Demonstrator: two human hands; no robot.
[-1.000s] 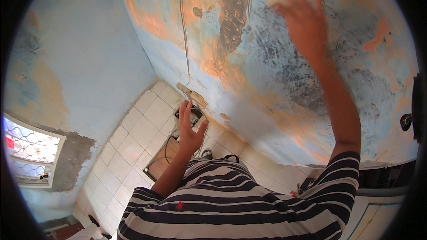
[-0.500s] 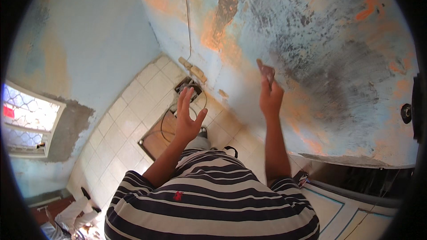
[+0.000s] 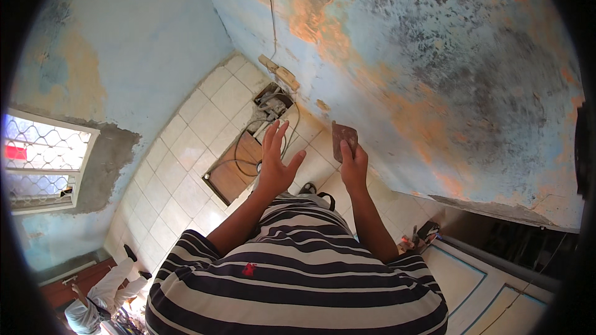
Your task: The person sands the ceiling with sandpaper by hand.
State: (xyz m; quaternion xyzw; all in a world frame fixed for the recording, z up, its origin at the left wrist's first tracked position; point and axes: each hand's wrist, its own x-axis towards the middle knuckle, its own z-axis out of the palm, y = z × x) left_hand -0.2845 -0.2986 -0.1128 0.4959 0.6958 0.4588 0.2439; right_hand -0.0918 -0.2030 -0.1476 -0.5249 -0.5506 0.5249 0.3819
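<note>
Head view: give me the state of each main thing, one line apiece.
Left hand: empty, spread open
Right hand: closed on the brown-red sheet
Brown-red sheet: gripped, most of it sticking out
Right-hand wall: patchy, blue with orange and dark areas
Window: grille in place; open or shut, cannot tell

Left wall [image 3: 161, 43]: wearing pale blue paint, an ochre patch [image 3: 81, 80] spreading. Right wall [image 3: 403, 68]: showing mottled blue, orange and black. Window [image 3: 46, 172], left: admitting bright light through a wavy grille [image 3: 56, 142]; grey plaster [image 3: 115, 158] bordering it. Floor [image 3: 164, 180]: running pale and tiled to both walls. Brown rectangular panel [image 3: 231, 175]: showing against the floor. Pale panelled surface [image 3: 453, 273], lower right: carrying blue outlines [image 3: 486, 273].
</note>
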